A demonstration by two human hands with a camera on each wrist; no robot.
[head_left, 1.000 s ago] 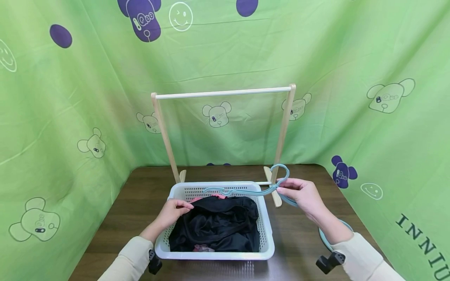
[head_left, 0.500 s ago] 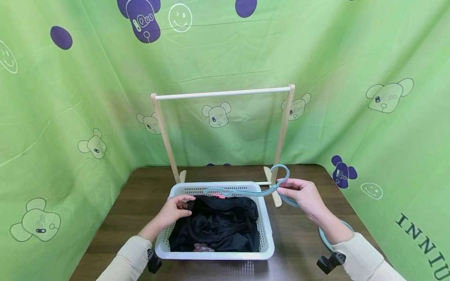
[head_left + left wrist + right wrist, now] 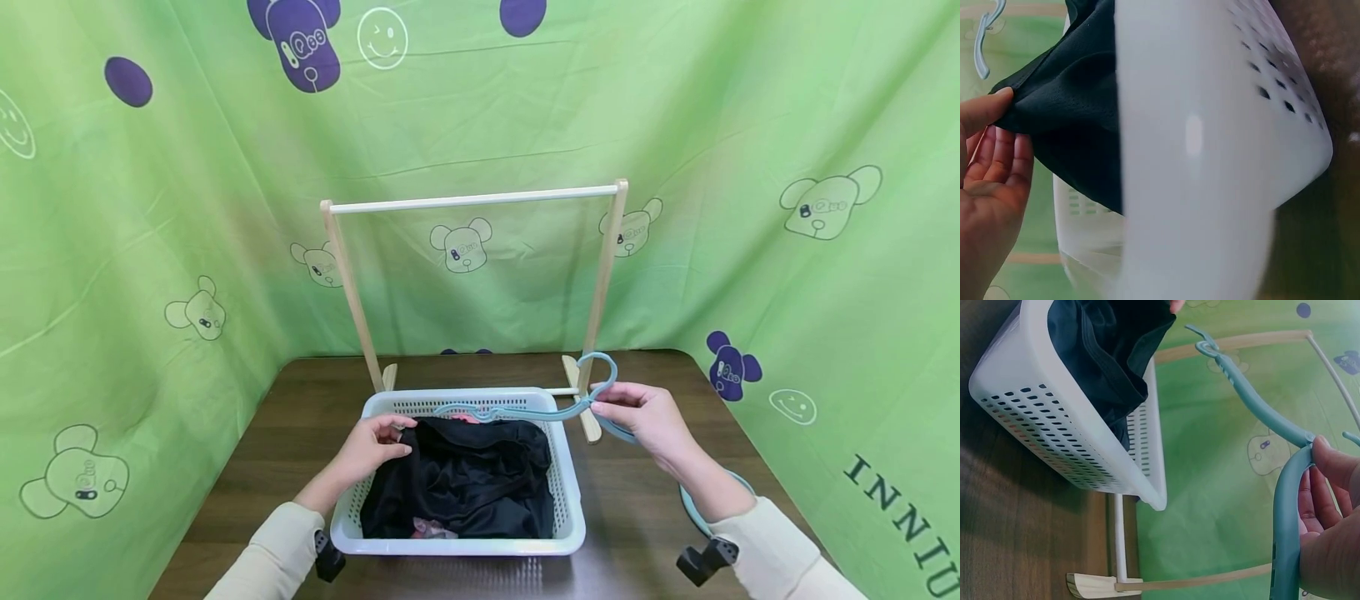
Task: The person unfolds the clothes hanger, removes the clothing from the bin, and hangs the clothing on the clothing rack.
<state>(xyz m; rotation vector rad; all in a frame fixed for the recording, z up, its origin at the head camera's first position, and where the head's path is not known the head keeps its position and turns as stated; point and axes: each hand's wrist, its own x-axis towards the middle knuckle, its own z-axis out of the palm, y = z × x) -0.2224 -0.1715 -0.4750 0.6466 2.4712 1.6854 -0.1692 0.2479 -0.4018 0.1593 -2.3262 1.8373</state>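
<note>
My left hand [image 3: 363, 458] reaches over the left side of a white plastic laundry basket [image 3: 457, 547]. It pinches the edge of a black garment [image 3: 480, 487] heaped inside. In the left wrist view, thumb and fingers hold a raised corner of that black cloth [image 3: 1072, 94]. My right hand [image 3: 652, 421] grips a light blue clothes hanger [image 3: 532, 412] by its middle, just below the hook. One arm of the hanger reaches left over the basket's back part. The right wrist view shows the hanger [image 3: 1254, 403] apart from the garment. The garment's full shape is hidden in its folds.
Behind the basket stands a wooden rack with a white top rail [image 3: 480, 200]. Pink fabric [image 3: 432, 529] shows at the garment's front edge. Another light blue curved piece [image 3: 693, 510] lies under my right forearm. A green patterned curtain [image 3: 480, 108] surrounds the brown table [image 3: 630, 517].
My left hand's fingers have shifted on the garment's edge, and the left corner of the cloth is now lifted more. The right hand and hanger have stayed almost still.
</note>
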